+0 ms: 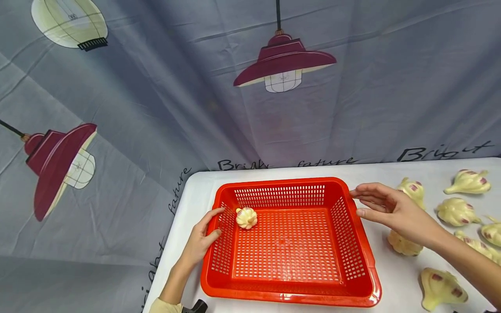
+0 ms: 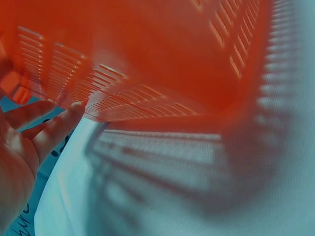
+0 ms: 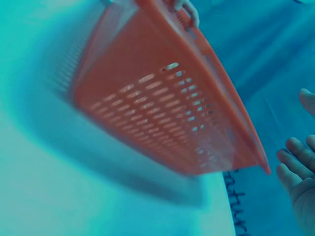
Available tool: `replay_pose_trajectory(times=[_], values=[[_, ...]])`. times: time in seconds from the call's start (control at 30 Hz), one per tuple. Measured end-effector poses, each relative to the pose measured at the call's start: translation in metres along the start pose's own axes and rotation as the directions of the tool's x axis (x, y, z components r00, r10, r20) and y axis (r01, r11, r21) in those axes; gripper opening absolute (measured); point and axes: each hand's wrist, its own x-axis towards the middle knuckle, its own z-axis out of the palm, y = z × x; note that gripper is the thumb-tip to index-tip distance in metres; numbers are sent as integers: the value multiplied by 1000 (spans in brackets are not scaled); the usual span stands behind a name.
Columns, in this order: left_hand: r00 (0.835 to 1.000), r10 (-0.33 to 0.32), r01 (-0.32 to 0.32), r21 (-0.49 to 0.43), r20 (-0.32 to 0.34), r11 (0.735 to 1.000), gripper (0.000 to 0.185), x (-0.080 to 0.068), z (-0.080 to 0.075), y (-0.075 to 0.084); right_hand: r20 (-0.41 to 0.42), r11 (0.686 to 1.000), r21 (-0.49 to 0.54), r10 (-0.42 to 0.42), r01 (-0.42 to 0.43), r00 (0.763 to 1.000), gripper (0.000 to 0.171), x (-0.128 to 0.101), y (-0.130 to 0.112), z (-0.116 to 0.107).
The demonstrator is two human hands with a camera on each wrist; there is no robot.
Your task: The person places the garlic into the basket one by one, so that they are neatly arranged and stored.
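A red plastic basket [image 1: 289,298] with slotted walls stands on the white table. One garlic bulb [image 1: 246,218] lies inside it, near the far left corner. My left hand [image 1: 198,240] is at the basket's left side, index finger and thumb reaching over the rim. In the left wrist view its fingers [image 2: 61,125] are fairly straight, tips right at the slotted wall. Off the right rim, my right hand [image 1: 395,211] extends its fingers toward the basket and holds nothing. The right wrist view has that hand [image 3: 300,182] apart from the basket, fingers loosely bent.
Several more garlic bulbs lie on the table at the right, among them one at the back [image 1: 467,181] and one near the front [image 1: 442,287]. A grey curtain [image 1: 375,100] printed with lamps hangs behind and to the left of the table [image 1: 192,191].
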Motion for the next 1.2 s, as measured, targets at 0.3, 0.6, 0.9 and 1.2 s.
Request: replay_pose_trajectory(times=[0.3, 0.6, 0.9, 1.2], values=[[1000, -16, 16, -10, -2, 1000, 57, -2, 1, -1, -48, 999, -8, 36, -37, 998, 49, -35, 22, -19], [1000, -11, 11, -13, 7, 1000, 57, -1, 2, -1, -124, 995, -58, 75, -83, 989, 48, -70, 38, -32], [1000, -24, 24, -7, -1, 1000, 56, -2, -1, 0, -257, 989, 129, 98, -67, 961, 54, -115, 62, -29], [1000, -17, 17, -2, 2, 1000, 56, -3, -1, 2, -303, 885, 410, -94, 219, 948, 63, -151, 93, -36]])
